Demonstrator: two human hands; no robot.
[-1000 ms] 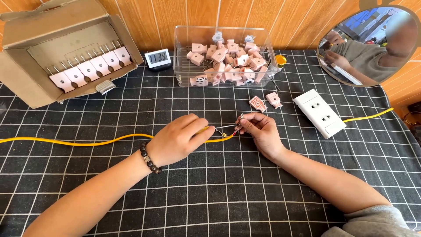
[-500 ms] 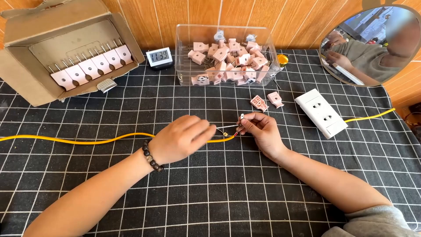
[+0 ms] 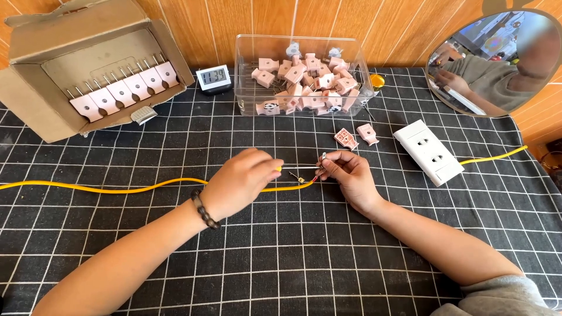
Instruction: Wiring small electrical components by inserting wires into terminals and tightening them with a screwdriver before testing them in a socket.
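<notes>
A tabletop (image 3: 175,275) covered by a black checked cloth was seen, with a cardboard box (image 3: 76,52) of pink plugs at its far left corner and a clear tub (image 3: 246,70) of plug parts at the far edge. A white socket (image 3: 428,153) lay toward the right edge. A yellow cable (image 3: 105,189) was stretched across the middle from the left edge. Its end was pinched by the left hand (image 3: 240,181), closed around it. A small metal pin (image 3: 322,159) and the bared wires (image 3: 301,175) were gripped by the right hand (image 3: 351,178). The wiring of the pin appeared to be in hand; a steady hold and fine threading would be called for next.
</notes>
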